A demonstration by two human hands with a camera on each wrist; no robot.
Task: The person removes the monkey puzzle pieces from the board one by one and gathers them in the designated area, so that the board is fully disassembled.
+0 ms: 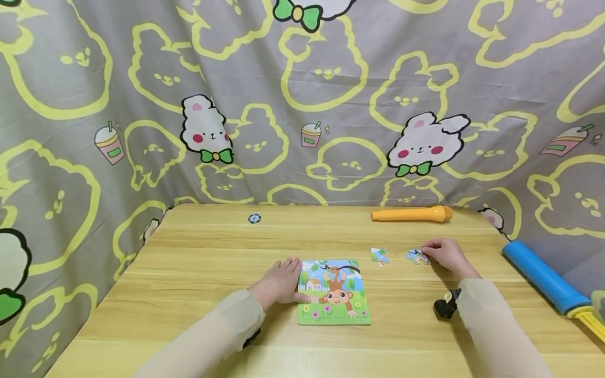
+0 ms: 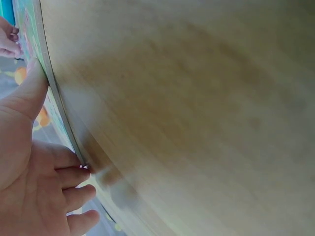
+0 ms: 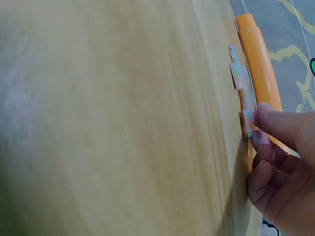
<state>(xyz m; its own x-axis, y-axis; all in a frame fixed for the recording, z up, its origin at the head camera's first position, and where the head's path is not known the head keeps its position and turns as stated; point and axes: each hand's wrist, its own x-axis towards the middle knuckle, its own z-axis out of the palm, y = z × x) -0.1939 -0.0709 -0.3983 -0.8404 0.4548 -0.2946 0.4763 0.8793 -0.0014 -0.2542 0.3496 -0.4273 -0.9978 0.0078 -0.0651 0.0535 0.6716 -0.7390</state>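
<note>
A square jigsaw puzzle (image 1: 337, 278) with a monkey, a house and flowers lies flat on the wooden table. My left hand (image 1: 278, 283) rests along its left edge; the left wrist view shows the thumb (image 2: 35, 86) over the rim and the other fingers extended at the far corner. To the right of the board, my right hand (image 1: 446, 255) pinches a blue-and-green puzzle piece (image 1: 416, 256) between thumb and forefinger, low over the tabletop. Another loose puzzle piece (image 1: 379, 256) lies between that one and the board. In the right wrist view the pinched puzzle piece (image 3: 247, 118) is partly covered by my fingertips.
An orange plastic tube (image 1: 411, 213) lies near the table's back edge, beyond the loose pieces. A blue tube (image 1: 543, 275) with a yellow end is along the right edge. A dark round chip (image 1: 254, 218) sits at the back left. Patterned grey cloth (image 1: 264, 184) hangs behind the table.
</note>
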